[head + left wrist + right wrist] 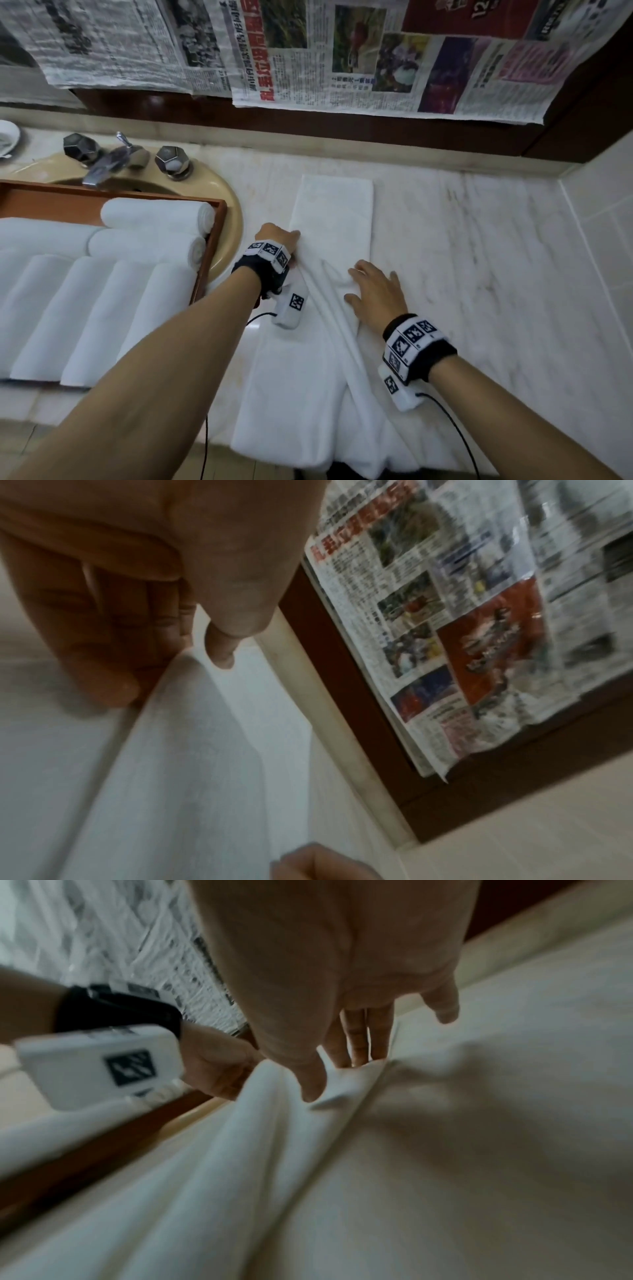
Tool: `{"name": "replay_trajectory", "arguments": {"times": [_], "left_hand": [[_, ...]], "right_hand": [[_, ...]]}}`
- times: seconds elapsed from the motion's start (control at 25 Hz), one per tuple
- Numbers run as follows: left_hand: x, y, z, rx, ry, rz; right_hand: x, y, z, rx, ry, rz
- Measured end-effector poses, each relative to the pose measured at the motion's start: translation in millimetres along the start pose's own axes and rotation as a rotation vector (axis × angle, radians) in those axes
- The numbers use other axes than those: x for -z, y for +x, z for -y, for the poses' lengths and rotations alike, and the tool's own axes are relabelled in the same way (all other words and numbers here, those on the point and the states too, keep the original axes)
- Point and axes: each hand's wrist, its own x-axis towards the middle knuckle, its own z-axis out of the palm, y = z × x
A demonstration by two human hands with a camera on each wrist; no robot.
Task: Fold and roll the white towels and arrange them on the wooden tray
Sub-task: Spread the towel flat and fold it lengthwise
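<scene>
A long white towel (334, 219) lies lengthwise on the marble counter, its near end hanging over the front edge. My left hand (279, 240) pinches the towel's left edge between thumb and curled fingers; the towel (192, 723) rises in a fold to that hand (205, 653). My right hand (373, 291) rests flat on a bunched fold in the towel's middle, fingers straight; its fingers (359, 1042) press the towel (308, 1164). At the left, the wooden tray (212, 246) holds several rolled white towels (154, 214).
The tray sits over a beige sink (229, 212) with a chrome faucet (113, 161) and two knobs. Newspaper sheets (342, 58) hang on the dark wooden wall behind. Bare marble counter (479, 240) stretches right to a tiled side wall (603, 212).
</scene>
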Motion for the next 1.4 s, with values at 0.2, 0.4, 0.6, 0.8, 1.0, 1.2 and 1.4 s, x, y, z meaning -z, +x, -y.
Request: {"name": "replay_trajectory", "arguments": {"times": [0.2,0.4,0.6,0.8,1.0,1.2,1.4], "left_hand": [[-4,-84,44,-0.408,0.16,-0.078],[-44,-146,77,-0.643,0.508,0.454],[-59,-166,71,-0.642,0.699,0.463],[-7,-180,84,-0.536,0.152,0.437],[5,-182,122,-0.327,0.044,0.358],[-12,-197,152,-0.096,-0.085,0.38],[-19,-212,149,0.138,-0.064,0.53]], "right_hand": [[8,4,-6,0.034,0.014,0.131],[-1,-10,-5,0.079,0.012,-0.031],[-15,-31,0,0.14,0.06,-0.146],[-6,-46,2,0.117,0.018,-0.017],[-4,-48,4,0.122,-0.201,0.11],[-13,-56,4,0.039,-0.209,0.198],[-14,-55,8,0.009,-0.202,0.213]]}}
